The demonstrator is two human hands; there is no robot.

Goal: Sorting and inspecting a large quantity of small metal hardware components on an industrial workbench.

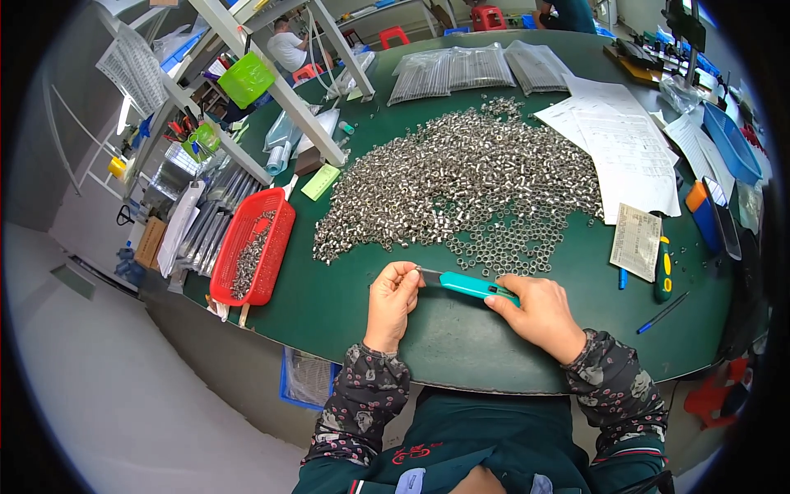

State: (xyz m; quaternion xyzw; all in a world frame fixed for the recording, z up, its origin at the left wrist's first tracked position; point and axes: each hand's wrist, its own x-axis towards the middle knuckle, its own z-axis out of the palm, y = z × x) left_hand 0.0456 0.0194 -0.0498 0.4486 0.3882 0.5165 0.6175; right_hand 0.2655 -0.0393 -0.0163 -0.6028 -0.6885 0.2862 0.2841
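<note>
My right hand (539,313) is closed around the handle of a teal utility knife (469,285), its thumb lying along the top. The knife's dark blade (420,277) points left, its tip at the fingers of my left hand (392,305). Thumb and forefinger of that hand are pinched on a small metal piece at the blade tip, mostly hidden by the fingers. Just beyond both hands spreads a wide heap of small shiny metal rings (461,177) on the green table (444,346). Nearest the knife, the rings (510,247) lie in a single layer.
A red basket (281,226) with metal pieces stands at the left edge. Bagged metal tubes (477,70) lie at the back. Papers (629,152), a label card (635,239), a green-yellow screwdriver (663,280) and a pen (662,313) lie right. A shelf post (288,107) rises at left.
</note>
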